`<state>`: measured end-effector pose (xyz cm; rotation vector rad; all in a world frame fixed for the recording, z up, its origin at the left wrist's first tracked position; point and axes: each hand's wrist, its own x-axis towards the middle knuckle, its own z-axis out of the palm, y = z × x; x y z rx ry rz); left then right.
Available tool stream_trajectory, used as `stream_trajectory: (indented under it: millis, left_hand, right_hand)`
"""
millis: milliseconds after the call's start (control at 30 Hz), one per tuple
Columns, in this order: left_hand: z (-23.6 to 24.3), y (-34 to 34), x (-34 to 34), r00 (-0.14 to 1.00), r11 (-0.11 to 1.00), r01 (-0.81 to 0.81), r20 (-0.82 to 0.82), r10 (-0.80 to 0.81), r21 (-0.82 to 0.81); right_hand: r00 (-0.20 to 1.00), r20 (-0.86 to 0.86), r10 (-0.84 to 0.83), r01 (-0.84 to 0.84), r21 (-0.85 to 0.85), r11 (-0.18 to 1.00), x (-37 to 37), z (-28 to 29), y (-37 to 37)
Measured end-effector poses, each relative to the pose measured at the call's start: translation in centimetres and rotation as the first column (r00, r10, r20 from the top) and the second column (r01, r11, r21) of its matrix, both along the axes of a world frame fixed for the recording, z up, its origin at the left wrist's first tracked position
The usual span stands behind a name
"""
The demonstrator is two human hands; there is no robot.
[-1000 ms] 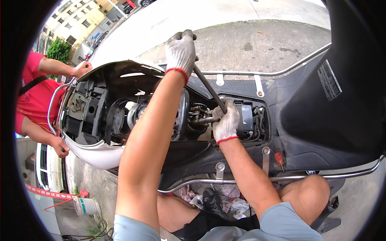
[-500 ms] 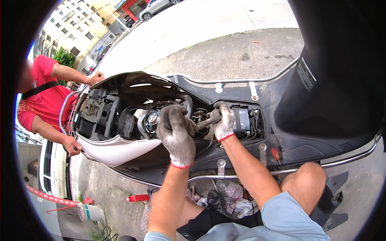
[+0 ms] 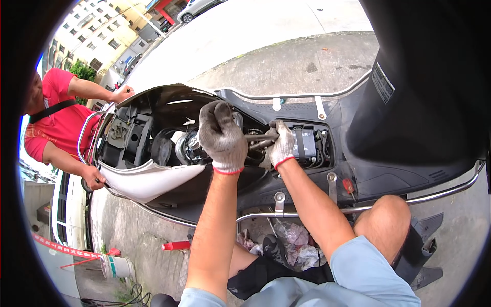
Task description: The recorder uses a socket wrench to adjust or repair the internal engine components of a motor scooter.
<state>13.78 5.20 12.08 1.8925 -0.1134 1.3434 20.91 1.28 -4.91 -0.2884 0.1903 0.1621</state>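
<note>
Both my hands wear grey-white work gloves with red cuffs, over the opened body of a scooter [image 3: 153,189]. My left hand [image 3: 221,138] is closed in a raised fist above the engine [image 3: 190,146]; what its fingers hold is hidden. Further right, my right hand [image 3: 281,141] is closed round the end of a grey metal bar [image 3: 260,137]. The bar reaches left to the edge of my left glove, and a second bar-like piece shows just below it. Next to my right hand sits the battery [image 3: 306,141] in its opening.
A person in a red shirt [image 3: 66,117] grips the scooter's rear at left. A red-handled tool [image 3: 349,186] lies on the footboard. A chrome side rail [image 3: 302,214] runs below my forearms. Plastic bags [image 3: 302,250] and a white bucket [image 3: 116,266] stand on the ground.
My left fist has risen away from me, and the bar now lies more level between the hands. My right hand has shifted slightly the same way. The whole view has tilted a little.
</note>
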Motion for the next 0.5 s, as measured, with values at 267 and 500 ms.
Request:
stream_trajectory:
  millis: [267, 500]
  left_hand:
    - [1.4, -0.9, -0.6, 0.992, 0.992, -0.069, -0.095, 0.079, 0.110]
    - [2.7, -0.3, 1.2, 0.987, 0.983, -0.091, -0.113, 0.110, 0.162]
  right_hand:
    - [0.998, -0.043, -0.052, 0.049, -0.055, 0.997, 0.4, 0.1, 0.2]
    - [0.982, -0.170, -0.084, 0.071, -0.081, 0.994, 0.5, 0.8, 0.7]
